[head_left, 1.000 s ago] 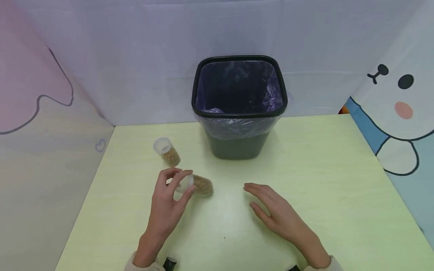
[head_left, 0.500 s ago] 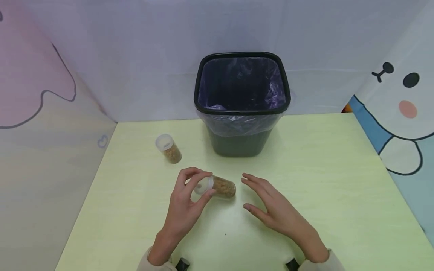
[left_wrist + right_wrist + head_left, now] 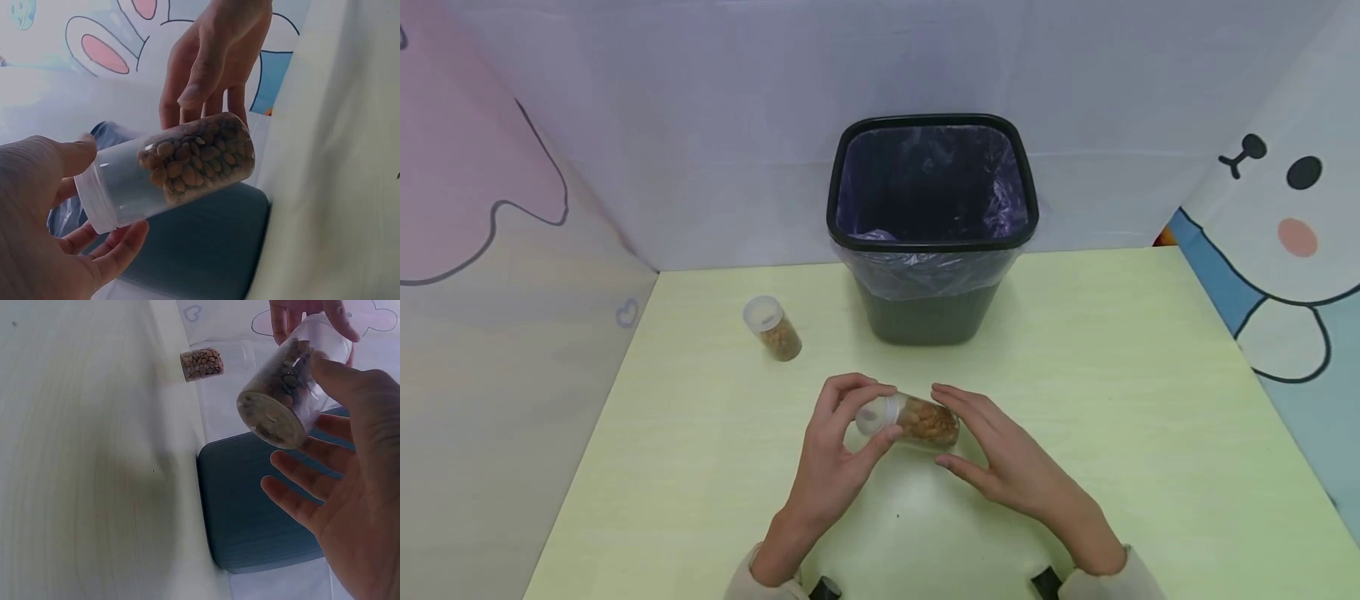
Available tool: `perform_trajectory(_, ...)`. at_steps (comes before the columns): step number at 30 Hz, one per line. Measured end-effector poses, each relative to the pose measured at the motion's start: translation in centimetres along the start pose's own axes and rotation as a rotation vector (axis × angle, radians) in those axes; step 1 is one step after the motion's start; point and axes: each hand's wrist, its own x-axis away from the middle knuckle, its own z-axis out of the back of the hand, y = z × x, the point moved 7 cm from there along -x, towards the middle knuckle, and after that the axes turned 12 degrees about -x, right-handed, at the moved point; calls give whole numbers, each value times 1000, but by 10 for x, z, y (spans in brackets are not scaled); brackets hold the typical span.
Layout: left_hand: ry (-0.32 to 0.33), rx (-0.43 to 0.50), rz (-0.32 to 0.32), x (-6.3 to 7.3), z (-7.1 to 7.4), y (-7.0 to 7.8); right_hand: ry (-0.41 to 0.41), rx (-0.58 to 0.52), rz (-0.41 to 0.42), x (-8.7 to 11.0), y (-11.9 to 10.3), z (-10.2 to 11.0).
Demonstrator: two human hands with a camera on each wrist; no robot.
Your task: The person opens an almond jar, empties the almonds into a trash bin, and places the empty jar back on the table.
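Note:
A clear plastic jar [image 3: 927, 422] partly filled with almonds [image 3: 194, 164] is held tilted above the table, its base toward the right. My left hand [image 3: 835, 454] grips it round the white lid [image 3: 99, 203], thumb on one side and fingers on the other. My right hand [image 3: 1015, 462] is at the jar's base, fingers spread and relaxed, thumb apart from them. In the right wrist view that thumb overlaps the jar's side and the fingers lie loosely behind it. A second jar [image 3: 780, 337] with a pale lid and brown nuts stands upright at the back left.
A dark bin [image 3: 928, 321] lined with a translucent bag [image 3: 917, 275] stands at the back of the pale table [image 3: 647, 467]. White cloth [image 3: 737, 150] hangs behind, and cartoon-printed panels [image 3: 1292, 333] flank the sides.
My left hand has carried the jar to the right and up, to my right hand. My right hand has shifted slightly and now sits at the jar's base. The second jar stays put.

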Motion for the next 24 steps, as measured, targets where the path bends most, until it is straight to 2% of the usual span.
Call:
perform_trajectory(5,-9,68,-4,0,-8,-1,-11,-19,-12,-2,0,-1)
perform_trajectory(10,-25,95,13,0,-16,-2,-8,-45,-38,-4,2,-1)
perform_trajectory(17,-86,131,13,-2,-26,-3,9,-53,-46,-4,6,0)
perform_trajectory(20,-144,134,-11,-5,-28,-1,15,-60,-46,-3,7,2)
perform_trajectory(24,-220,99,-92,-9,-27,3,21,-86,-44,-1,9,5)
